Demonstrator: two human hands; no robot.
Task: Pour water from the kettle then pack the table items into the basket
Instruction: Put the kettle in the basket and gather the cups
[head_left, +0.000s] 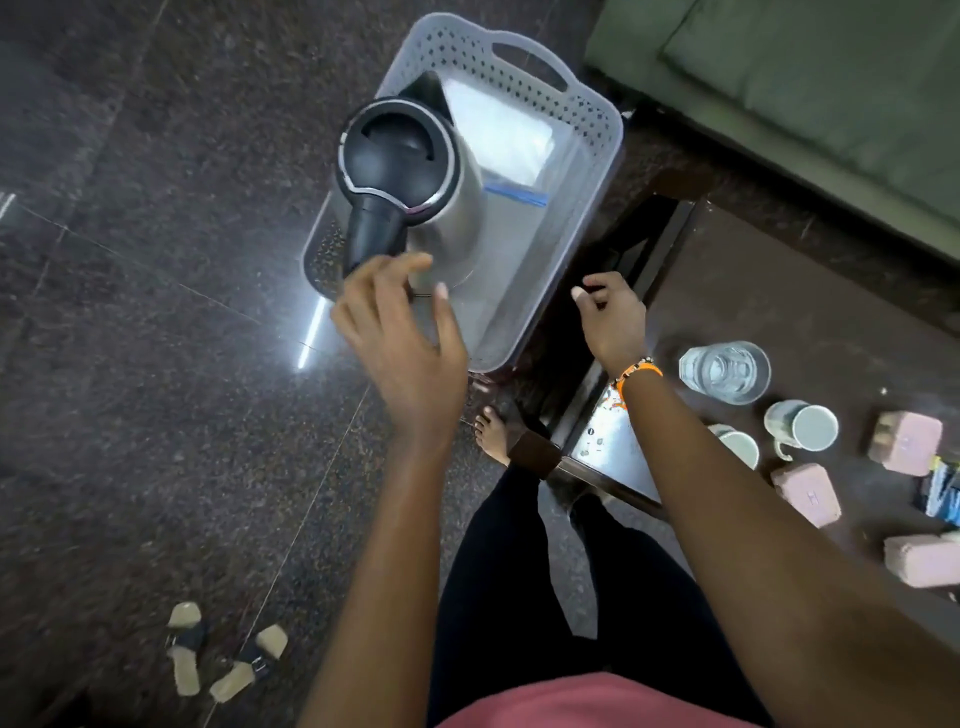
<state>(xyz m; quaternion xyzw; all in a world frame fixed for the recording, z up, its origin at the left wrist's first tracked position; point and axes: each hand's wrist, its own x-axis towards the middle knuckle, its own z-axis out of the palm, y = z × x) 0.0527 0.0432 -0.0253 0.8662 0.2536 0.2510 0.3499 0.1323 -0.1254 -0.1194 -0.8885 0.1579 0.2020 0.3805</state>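
Note:
A steel kettle (405, 171) with a black lid and handle stands inside the grey perforated basket (587, 124) on the floor. A clear zip bag (498, 135) lies in the basket behind it. My left hand (405, 338) hovers just below the kettle's handle, fingers spread and empty. Over the basket's right rim, my right hand (613, 317) has its fingers loosely curled and holds nothing. On the dark table (737, 280) at right stand a glass of water (724, 371), two white mugs (802, 427) and several pink boxes (906, 441).
A green sofa (810, 88) sits at the top right behind the table. A pair of sandals (223, 654) lies on the dark stone floor at lower left. My bare foot (491, 431) and legs stand between basket and table corner.

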